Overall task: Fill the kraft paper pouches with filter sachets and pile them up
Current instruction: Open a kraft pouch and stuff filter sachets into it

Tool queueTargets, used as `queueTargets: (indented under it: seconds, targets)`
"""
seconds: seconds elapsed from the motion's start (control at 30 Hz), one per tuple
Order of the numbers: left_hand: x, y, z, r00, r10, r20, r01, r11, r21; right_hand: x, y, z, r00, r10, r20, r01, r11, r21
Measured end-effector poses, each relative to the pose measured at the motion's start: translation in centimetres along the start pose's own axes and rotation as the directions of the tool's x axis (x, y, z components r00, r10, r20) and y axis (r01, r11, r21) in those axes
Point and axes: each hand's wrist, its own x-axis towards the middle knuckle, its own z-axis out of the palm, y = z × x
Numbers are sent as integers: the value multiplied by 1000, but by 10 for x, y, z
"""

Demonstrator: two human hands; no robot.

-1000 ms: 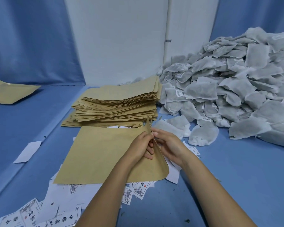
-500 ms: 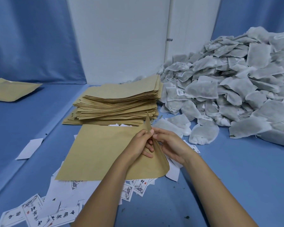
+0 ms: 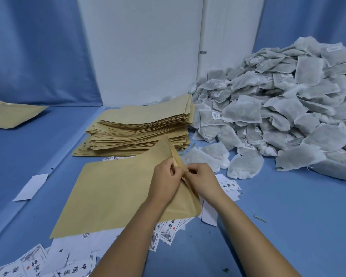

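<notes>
We saw one kraft paper pouch [image 3: 116,188] lying flat on the blue desk [image 3: 288,226], on top of some scattered printed labels [image 3: 38,264], just in front of the stack of empty pouches [image 3: 140,124]. Its right edge was lifted up from the desk. The left hand [image 3: 166,182] pinched one layer of this edge, its fingers [image 3: 175,172] curled and clamped on the paper. The right hand [image 3: 203,180] pinched the other layer in the same way, so the two hands were nearly touching. The big heap of filter sachets [image 3: 288,106] was at the right, beside the stack. One more pouch [image 3: 12,114] lay far at the left.
</notes>
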Motion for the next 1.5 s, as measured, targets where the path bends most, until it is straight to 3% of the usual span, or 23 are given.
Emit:
queueTargets:
  seconds: [0.2,0.37,0.63,0.73,1.03,1.23,1.37,1.43,1.5]
  targets:
    - [-3,10,-4,958,270,-95,-251,953,172,-1,-1,1,995,75,-61,-61,976,211]
    - [-1,15,-15,814,568,120,-557,704,442,-3,-4,3,992,125,-8,-113,925,363]
    - [8,9,-14,855,498,146,-512,760,400,-3,-4,7,952,287,109,-299,785,543]
    - [14,11,-11,831,512,218,-554,720,418,-5,-5,13,956,268,120,-288,771,568]
    - [26,7,-11,765,598,238,-642,688,338,-4,-6,12,954,284,99,-280,719,636]
    - [30,6,-14,804,564,187,-594,771,230,-4,-4,10,941,307,142,-325,703,632]
    - [25,3,-8,863,504,35,-503,852,143,-4,-5,10,912,368,180,-389,641,662]
    - [27,5,-12,876,480,-49,-474,876,91,-1,-5,6,936,345,62,-322,776,543]
    - [33,12,-22,851,522,-56,-517,852,82,2,-5,4,968,205,-147,-172,962,212]
